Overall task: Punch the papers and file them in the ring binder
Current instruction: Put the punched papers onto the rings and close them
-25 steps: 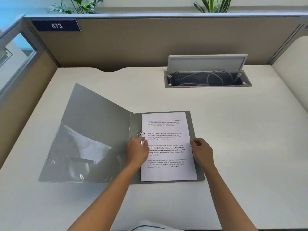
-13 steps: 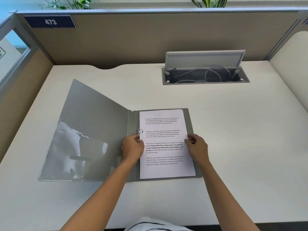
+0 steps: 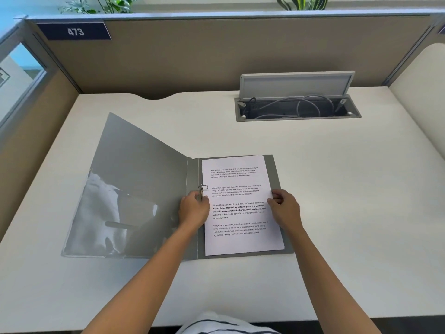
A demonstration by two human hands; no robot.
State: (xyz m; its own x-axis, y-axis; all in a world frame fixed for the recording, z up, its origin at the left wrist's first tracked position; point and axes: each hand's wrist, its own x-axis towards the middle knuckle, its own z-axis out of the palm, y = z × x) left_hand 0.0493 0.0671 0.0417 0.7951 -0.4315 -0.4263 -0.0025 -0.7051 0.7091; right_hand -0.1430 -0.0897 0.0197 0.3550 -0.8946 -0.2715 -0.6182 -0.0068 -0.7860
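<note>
Head view, looking down: nearest the camera a bit of striped cloth (image 3: 216,324) at the bench (image 3: 337,213) edge, and two bare forearms reaching forward over the pale top. Now the ring binder (image 3: 144,189), grey, lying open and flat on the bench, front cover thrown out to the left with a clear plastic pocket (image 3: 108,213) on its inside face; what sits in that pocket I can't make out. On the binder's right half lies the stack of papers (image 3: 240,213), printed text facing up, left edge tight against the spine. The left hand (image 3: 193,209) is down at that edge, fingers curled in at the metal ring (image 3: 203,188); one ring shows just above the knuckles, and whether it is snapped closed I can't tell. The right hand (image 3: 285,208) is on the opposite edge of the sheets, thumb on top, fingers bent, pinching the right margin of the papers. Farther back, right of centre, a cable tray (image 3: 298,118) sunk into the bench with its lid (image 3: 296,83) tipped up, grey cables coiled inside. Beyond that the tan partition (image 3: 216,56), a blue plate (image 3: 74,31) reading 473, and plant leaves (image 3: 103,3) over the top
</note>
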